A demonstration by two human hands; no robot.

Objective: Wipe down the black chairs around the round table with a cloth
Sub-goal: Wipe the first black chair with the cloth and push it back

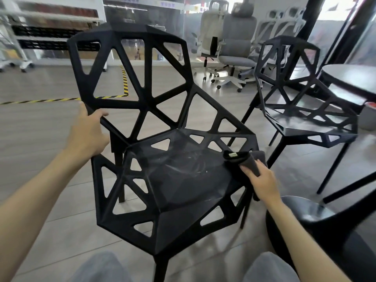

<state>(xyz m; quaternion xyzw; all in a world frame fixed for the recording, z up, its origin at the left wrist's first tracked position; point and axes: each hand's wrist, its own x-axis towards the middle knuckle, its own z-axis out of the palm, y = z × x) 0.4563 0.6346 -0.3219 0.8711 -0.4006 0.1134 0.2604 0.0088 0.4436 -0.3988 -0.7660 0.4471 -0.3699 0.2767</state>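
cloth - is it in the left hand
No, the right hand grips the cloth; the left hand holds the chair frame.

The round table runs off the right edge — only part of its top shows. The near black chair loses its front legs below the bottom edge, and the left hand covers part of its left rim. The right hand hides the lower end of the cloth. The shelves at far left are blurred — their contents perhaps boxes.
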